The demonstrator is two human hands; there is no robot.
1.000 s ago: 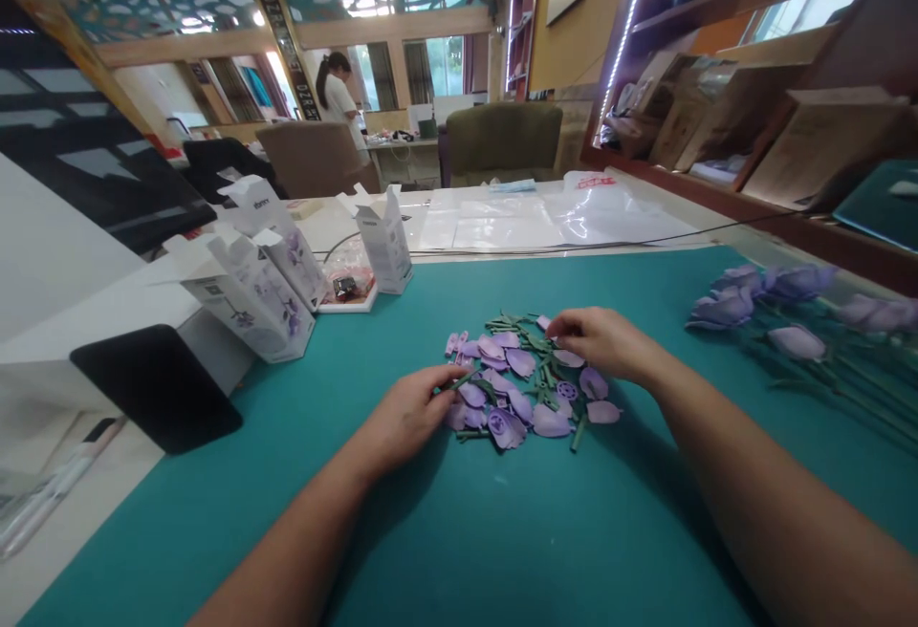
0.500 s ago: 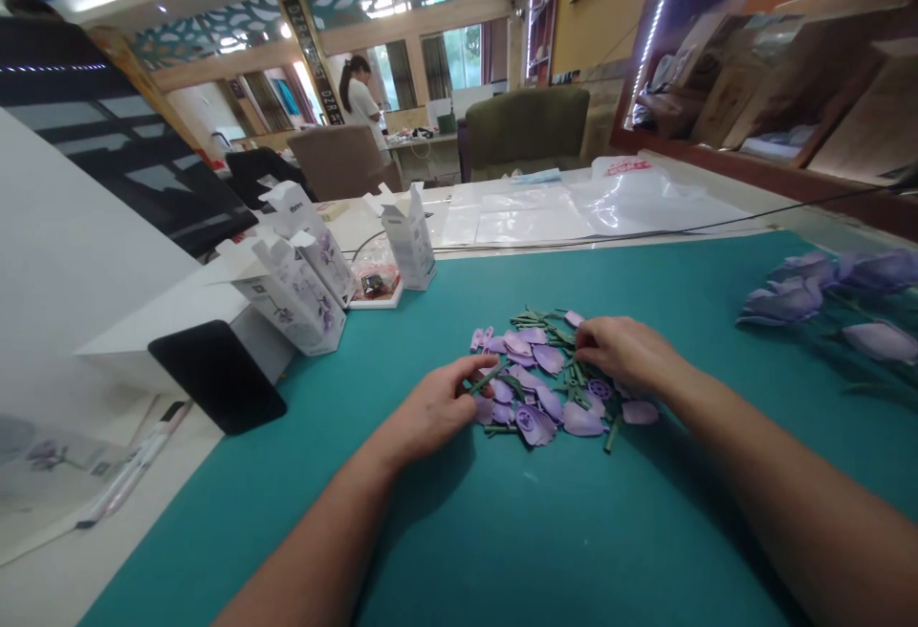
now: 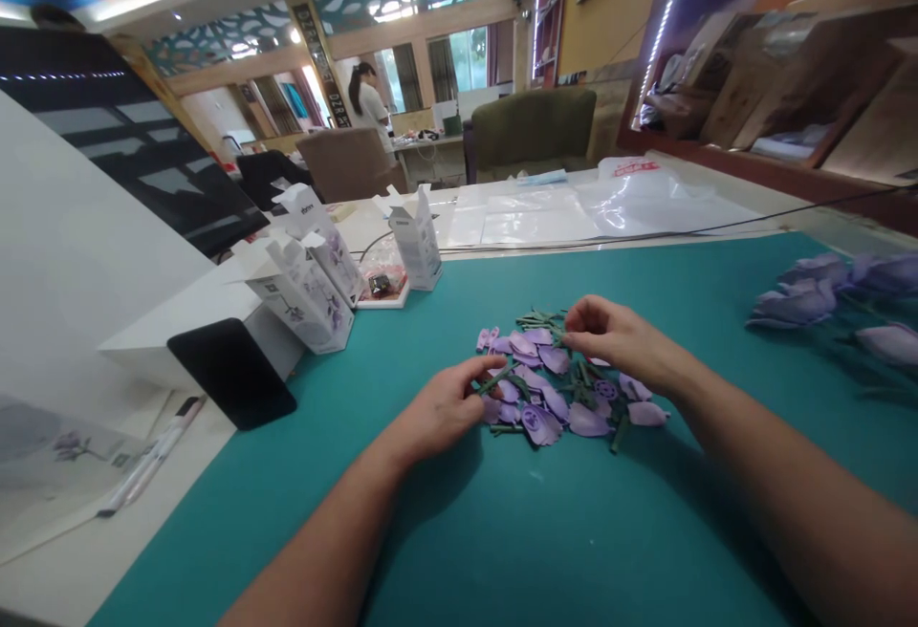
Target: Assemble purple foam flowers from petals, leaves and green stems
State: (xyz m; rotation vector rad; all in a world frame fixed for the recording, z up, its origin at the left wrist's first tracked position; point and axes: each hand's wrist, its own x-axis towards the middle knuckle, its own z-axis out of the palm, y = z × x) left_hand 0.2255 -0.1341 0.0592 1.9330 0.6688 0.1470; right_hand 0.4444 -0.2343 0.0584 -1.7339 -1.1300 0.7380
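The left hand [image 3: 439,412] lies nearest, fingers partly curled, with a slender dark-green foam stem [image 3: 498,378] held between thumb and fingertips. The right hand [image 3: 617,340] is pinched almost closed over the upper edge of the pile; whether it grips anything cannot be told. Both hands rest at a loose pile of lilac foam petals and green stem pieces [image 3: 552,393], which lies mid-way on a teal cutting mat [image 3: 545,531], touching the left hand's fingers. Right of the pile, well apart, lie assembled lilac foam flowers on green stems [image 3: 796,307]. Beyond the mat's far left stand white cardboard boxes with purple flower prints [image 3: 297,292], and a black rectangular slab [image 3: 230,374] lies near them. A clear plastic bag [image 3: 645,206] lies farther back, and a co-worker [image 3: 369,106] stands at the far end of the room
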